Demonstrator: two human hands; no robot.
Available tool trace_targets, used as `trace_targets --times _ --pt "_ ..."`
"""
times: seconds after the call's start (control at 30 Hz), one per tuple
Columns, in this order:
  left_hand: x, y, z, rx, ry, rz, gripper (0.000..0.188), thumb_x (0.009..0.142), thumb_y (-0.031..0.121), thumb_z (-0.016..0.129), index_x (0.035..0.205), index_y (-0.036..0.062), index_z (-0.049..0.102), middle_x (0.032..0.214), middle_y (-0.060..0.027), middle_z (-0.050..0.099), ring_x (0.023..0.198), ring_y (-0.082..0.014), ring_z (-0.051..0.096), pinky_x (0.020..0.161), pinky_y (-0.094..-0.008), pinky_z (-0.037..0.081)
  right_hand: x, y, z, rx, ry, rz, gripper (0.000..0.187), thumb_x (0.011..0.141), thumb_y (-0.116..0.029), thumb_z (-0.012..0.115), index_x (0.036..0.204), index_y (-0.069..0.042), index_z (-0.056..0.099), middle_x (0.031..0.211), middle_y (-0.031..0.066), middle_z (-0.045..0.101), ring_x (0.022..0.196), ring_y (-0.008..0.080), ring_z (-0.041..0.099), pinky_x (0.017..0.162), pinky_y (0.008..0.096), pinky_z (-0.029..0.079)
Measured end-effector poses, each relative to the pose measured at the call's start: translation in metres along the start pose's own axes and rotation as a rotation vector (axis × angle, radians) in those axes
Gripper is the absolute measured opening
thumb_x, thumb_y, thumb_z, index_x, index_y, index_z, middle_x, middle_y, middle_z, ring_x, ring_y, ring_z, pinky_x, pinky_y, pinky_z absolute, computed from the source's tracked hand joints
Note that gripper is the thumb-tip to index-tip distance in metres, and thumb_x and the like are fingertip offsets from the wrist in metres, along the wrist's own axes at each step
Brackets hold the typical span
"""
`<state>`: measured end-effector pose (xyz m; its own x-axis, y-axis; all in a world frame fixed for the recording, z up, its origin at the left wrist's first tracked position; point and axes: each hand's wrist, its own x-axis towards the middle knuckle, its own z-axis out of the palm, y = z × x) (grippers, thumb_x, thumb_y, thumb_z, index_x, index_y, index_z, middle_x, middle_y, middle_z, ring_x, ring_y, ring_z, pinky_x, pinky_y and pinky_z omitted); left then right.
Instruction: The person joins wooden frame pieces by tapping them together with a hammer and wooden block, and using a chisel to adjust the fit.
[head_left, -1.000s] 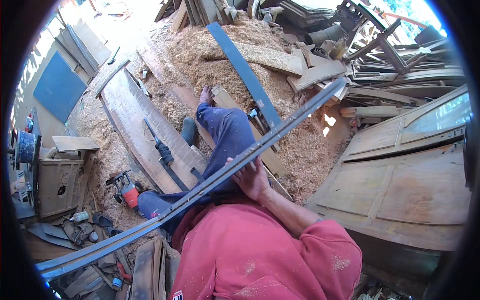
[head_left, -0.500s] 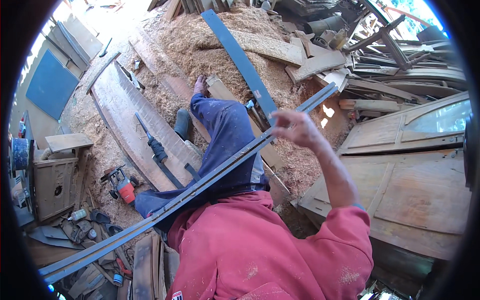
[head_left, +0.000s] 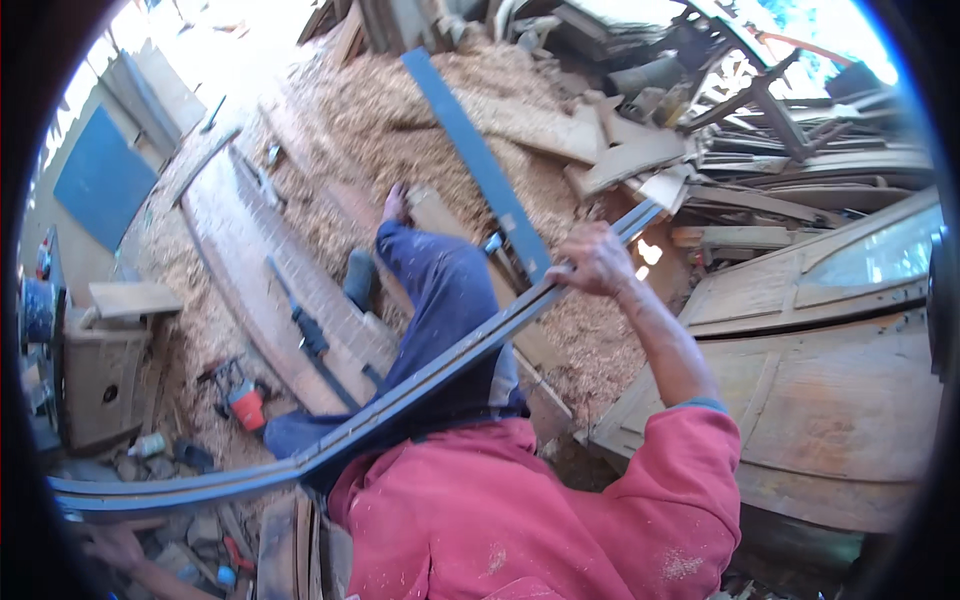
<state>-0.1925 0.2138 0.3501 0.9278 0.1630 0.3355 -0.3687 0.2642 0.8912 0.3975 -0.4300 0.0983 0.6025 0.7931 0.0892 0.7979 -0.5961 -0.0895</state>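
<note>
A long grey grooved strip (head_left: 430,352) crosses my lap from the lower left to the upper right. Near its far right end, my right hand (head_left: 597,259) is closed around it. At the lower left, a blurred skin-coloured shape just under the strip's near end looks like my left hand (head_left: 112,545) and forearm. Its fingers are smeared, so I cannot tell whether it touches the strip. A flat blue-grey board (head_left: 478,160) lies on the sawdust, its near end close to my right hand. Beside that board is a hammer (head_left: 494,243).
A broad plank (head_left: 265,270) lies to the left, carrying a long dark tool with a thick black grip (head_left: 310,335). Near my knee stands a red power tool (head_left: 246,407). Panelled wooden doors (head_left: 800,400) are at the right. Scrap timber (head_left: 630,160) piles up behind.
My right hand has closed round the strip from a loose, raised pose. The strip's left end has risen, and it now looks bent there. A blurred hand and forearm have appeared at lower left.
</note>
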Motion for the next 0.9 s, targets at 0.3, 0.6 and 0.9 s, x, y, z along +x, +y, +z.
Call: trace_targets --times 0.3,0.6,0.9 --pt "0.028 -0.149 -0.081 0.767 1.170 0.088 0.074 0.097 0.052 0.054 0.149 0.0010 0.039 0.156 -0.0185 0.033 0.139 -0.0247 0.037 0.116 -0.0451 0.028 -0.020 0.012 -0.030 0.042 -0.197 -0.103 0.063 0.074 -0.071 0.065 0.089 -0.010 0.066 0.084 0.0089 0.063 0.089 0.0287 0.063 0.084 0.0427 0.044" --pt "0.067 -0.160 -0.050 1.144 1.113 -0.018 0.087 0.097 0.052 0.057 0.153 -0.0052 0.023 0.155 -0.0242 0.031 0.140 -0.0308 0.036 0.114 -0.0400 0.031 -0.028 0.001 -0.031 0.013 -0.275 -0.051 0.059 0.062 -0.062 0.078 0.092 -0.012 0.064 0.088 0.0079 0.064 0.090 0.0280 0.064 0.080 0.0422 0.044" --pt "0.073 -0.160 -0.026 0.895 1.172 0.061 0.085 0.098 0.046 0.058 0.155 -0.0026 0.018 0.159 -0.0205 0.025 0.142 -0.0270 0.033 0.114 -0.0387 0.030 -0.011 0.000 -0.025 0.034 -0.274 -0.051 0.060 0.060 -0.061 0.080 0.086 -0.011 0.060 0.086 0.0073 0.062 0.089 0.0276 0.063 0.081 0.0419 0.043"
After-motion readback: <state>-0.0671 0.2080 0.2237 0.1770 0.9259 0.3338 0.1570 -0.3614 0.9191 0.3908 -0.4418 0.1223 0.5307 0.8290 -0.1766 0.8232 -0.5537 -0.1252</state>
